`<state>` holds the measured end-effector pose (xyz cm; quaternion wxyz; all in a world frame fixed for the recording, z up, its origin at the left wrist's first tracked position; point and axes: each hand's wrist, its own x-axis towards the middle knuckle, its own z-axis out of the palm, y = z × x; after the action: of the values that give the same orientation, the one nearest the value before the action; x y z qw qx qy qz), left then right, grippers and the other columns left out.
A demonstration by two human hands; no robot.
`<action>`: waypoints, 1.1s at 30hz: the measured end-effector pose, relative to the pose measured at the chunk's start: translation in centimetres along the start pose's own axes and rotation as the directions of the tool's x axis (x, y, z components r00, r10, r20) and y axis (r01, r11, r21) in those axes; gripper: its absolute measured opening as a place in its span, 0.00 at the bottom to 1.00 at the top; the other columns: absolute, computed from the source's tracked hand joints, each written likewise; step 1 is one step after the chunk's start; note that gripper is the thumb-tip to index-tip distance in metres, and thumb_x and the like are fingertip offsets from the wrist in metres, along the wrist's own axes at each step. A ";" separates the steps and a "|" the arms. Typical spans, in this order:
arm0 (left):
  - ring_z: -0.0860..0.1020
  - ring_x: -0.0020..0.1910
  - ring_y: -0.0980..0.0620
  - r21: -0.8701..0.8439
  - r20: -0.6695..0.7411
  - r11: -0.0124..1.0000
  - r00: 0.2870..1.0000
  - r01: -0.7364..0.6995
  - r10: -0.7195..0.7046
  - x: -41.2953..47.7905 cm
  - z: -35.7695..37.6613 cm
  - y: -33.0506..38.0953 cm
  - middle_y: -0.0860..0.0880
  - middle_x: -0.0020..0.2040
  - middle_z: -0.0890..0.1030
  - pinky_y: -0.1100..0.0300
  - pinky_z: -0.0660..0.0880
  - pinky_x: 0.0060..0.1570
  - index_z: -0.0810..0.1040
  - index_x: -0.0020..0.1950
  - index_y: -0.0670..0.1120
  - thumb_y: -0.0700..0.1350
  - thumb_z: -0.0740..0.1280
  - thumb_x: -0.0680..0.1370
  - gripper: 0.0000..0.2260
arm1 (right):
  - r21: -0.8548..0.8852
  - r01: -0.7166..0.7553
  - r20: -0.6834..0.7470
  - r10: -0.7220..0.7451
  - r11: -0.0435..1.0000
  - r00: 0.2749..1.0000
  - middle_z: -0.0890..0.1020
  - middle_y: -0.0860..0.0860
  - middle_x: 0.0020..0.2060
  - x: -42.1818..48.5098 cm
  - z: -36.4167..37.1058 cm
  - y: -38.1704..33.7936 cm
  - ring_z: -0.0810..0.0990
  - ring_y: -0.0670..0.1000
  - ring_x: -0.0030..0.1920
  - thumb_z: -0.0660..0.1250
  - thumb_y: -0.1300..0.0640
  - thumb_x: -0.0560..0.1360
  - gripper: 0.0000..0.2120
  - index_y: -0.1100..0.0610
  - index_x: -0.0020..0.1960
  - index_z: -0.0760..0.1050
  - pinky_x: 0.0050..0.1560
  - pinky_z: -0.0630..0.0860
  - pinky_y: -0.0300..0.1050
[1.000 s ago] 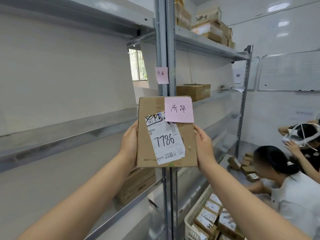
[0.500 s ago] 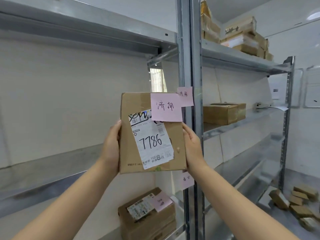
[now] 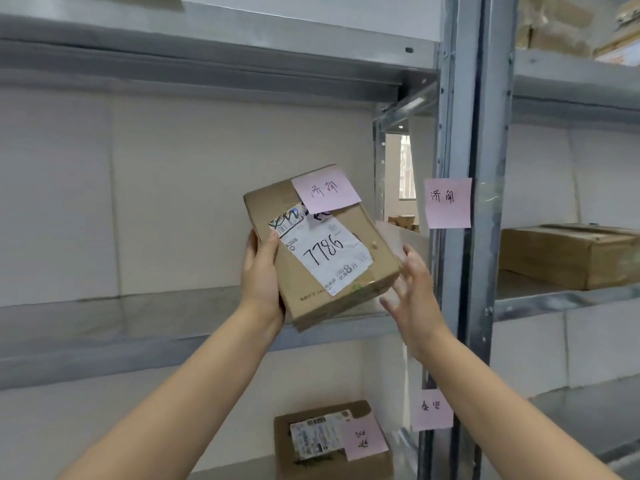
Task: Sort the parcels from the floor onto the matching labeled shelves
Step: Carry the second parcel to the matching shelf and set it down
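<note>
- The middle shelf (image 3: 138,317) of the left bay is bare along its front edge and back to the wall; the metal upright (image 3: 464,271) at its right end carries a pink shelf note (image 3: 448,203) whose handwriting looks the same as that on the parcel's note, so I judge this the matching shelf.
- The step in hand is placement: the cardboard parcel (image 3: 320,247), marked 7786 on its white label, is tilted, its far end raised, over the shelf's front edge near the right end. Whether its near corner touches the shelf I cannot tell.
- The next move calls for lowering it flat and sliding it back from the front edge, clear of the upright.
- The left hand (image 3: 261,271) grips the parcel's left edge, thumb on the top face, fingers beneath.
- The right hand (image 3: 412,292) is open with fingers spread, just beside the parcel's lower right corner; it appears not to be gripping.
- The pink parcel note (image 3: 325,190) sits at the parcel's far right corner.
</note>
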<state>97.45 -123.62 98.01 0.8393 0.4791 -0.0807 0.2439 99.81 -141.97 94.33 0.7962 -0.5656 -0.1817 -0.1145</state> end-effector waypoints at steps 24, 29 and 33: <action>0.76 0.38 0.53 0.511 0.147 0.855 0.971 0.089 -0.190 3.3 -2.4 0.4 0.50 0.39 0.81 0.58 0.68 0.39 0.79 0.46 0.48 0.48 0.60 0.78 0.09 | -0.157 -0.423 0.081 0.438 0.893 0.895 0.80 0.56 0.48 9.3 -1.0 -2.4 0.79 0.56 0.47 0.66 0.37 0.66 0.27 0.54 0.57 0.77 0.47 0.76 0.47; 0.78 0.36 0.52 0.404 0.036 0.899 0.979 0.169 -0.200 3.8 -1.5 -1.0 0.50 0.37 0.81 0.60 0.71 0.36 0.78 0.44 0.49 0.48 0.61 0.78 0.08 | 0.121 -0.379 0.043 0.377 0.917 0.925 0.74 0.52 0.30 10.0 -1.2 -1.4 0.73 0.50 0.33 0.56 0.40 0.75 0.20 0.57 0.39 0.69 0.42 0.68 0.45; 0.79 0.42 0.52 0.430 0.005 0.886 0.981 0.172 -0.193 3.9 -1.5 -1.6 0.48 0.46 0.82 0.62 0.74 0.35 0.77 0.56 0.46 0.51 0.63 0.77 0.12 | 0.020 -0.402 0.061 0.400 0.916 0.914 0.79 0.53 0.28 9.3 -1.3 -0.2 0.76 0.52 0.35 0.55 0.40 0.76 0.21 0.56 0.40 0.75 0.39 0.71 0.44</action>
<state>101.50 -121.70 97.39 0.7307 0.6626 0.0002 0.1643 108.40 -143.04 98.02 0.8065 -0.5808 -0.0859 0.0698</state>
